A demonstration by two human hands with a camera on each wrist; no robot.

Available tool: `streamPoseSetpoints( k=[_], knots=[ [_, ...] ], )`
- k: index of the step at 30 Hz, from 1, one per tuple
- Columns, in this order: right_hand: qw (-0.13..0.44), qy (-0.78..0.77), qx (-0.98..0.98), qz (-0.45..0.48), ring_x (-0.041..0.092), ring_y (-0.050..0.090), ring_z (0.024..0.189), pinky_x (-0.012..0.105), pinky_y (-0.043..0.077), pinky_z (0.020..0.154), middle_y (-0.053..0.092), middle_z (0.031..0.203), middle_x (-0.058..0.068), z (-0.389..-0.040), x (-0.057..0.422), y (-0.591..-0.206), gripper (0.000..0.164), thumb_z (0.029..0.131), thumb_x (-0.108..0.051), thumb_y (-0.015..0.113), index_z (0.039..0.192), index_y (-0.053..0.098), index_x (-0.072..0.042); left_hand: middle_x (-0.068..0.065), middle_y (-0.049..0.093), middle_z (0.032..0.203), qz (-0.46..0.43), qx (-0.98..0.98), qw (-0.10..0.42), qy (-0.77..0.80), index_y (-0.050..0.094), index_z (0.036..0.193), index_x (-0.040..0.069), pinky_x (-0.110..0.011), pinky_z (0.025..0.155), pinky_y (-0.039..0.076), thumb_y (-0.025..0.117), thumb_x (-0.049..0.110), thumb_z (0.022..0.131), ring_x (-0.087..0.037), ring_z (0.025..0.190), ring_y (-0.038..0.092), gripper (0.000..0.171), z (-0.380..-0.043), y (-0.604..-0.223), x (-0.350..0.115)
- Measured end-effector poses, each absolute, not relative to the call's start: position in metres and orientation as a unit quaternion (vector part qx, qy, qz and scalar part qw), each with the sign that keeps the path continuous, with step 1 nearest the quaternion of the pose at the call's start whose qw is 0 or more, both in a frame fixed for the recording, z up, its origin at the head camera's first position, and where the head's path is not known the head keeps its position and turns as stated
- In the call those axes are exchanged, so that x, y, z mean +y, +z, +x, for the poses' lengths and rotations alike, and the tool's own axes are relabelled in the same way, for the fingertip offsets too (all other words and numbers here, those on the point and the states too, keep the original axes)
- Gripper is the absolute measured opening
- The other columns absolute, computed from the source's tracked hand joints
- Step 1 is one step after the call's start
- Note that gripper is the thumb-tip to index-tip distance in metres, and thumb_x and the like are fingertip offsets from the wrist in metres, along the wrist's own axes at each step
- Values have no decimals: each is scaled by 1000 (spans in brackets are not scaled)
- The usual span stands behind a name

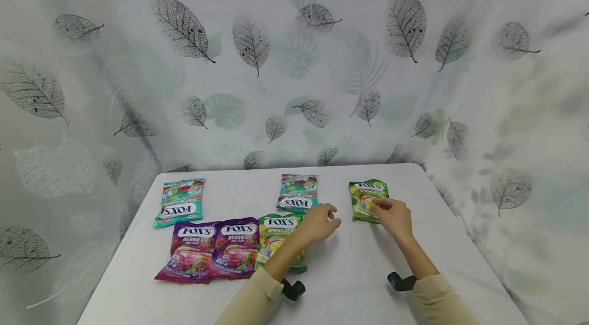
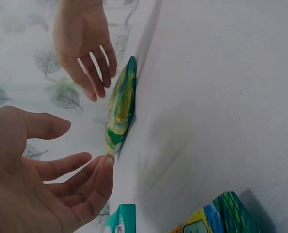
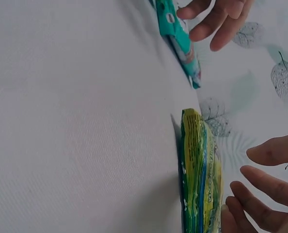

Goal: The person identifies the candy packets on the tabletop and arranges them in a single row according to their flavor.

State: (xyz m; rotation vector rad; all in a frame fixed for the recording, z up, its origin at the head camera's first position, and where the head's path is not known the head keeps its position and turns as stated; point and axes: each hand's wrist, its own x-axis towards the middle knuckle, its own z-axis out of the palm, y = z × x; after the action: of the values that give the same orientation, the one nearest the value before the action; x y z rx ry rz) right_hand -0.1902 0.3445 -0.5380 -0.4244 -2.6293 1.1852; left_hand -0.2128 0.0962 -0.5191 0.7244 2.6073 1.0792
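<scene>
My right hand (image 1: 394,216) is at a green-and-yellow Fox's spring tea candy bag (image 1: 361,192) lying at the right of the table. In the right wrist view its loosely bent fingers are beside that bag's upper face, without gripping; whether the fingertips touch it I cannot tell. My left hand (image 1: 322,224) hovers with relaxed fingers, holding nothing. Below its wrist lies another spring tea bag (image 1: 271,240), partly hidden by the forearm. Just behind the left hand is a teal mint blossom bag (image 1: 298,189), printed upside down from my side.
Two purple Fox's berries bags (image 1: 190,251) lie at the front left, side by side with the nearer spring tea bag. Behind them is a second mint blossom bag (image 1: 181,200). A leaf-printed curtain (image 1: 294,85) hangs behind the white table (image 1: 349,284).
</scene>
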Motion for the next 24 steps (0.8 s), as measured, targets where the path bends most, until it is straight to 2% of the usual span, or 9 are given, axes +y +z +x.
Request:
streamPoseSetpoints(
  k=[5,12,18,24],
  knots=[
    [124,384,-901,-158,36,69,100,41,51,75,75,110,21,-195,362,-538,33,97,-25,72,119,77,-1,-12,68,114,236,890,116,373,64,134,1,-33,75,51,64,26,102,-19,91,61,41,-221,-527,108],
    [97,374,-907,-169,42,68,107,50,55,82,71,123,26,-196,384,-537,42,98,-28,70,128,72,1,-14,68,119,235,891,117,372,64,133,-3,-34,81,54,64,23,102,-23,100,64,41,-232,-538,124],
    [73,366,-910,-179,47,64,116,56,53,89,67,130,28,-200,393,-542,47,98,-29,68,131,67,5,-15,66,130,239,881,131,387,60,139,-3,-35,89,56,63,21,102,-24,109,67,45,-236,-544,136],
    [48,364,-908,-201,49,58,120,57,52,91,63,131,31,-205,398,-546,53,99,-31,66,134,62,8,-14,67,130,245,875,144,392,55,146,-2,-32,85,55,62,23,101,-16,99,64,51,-238,-549,147]
  ],
)
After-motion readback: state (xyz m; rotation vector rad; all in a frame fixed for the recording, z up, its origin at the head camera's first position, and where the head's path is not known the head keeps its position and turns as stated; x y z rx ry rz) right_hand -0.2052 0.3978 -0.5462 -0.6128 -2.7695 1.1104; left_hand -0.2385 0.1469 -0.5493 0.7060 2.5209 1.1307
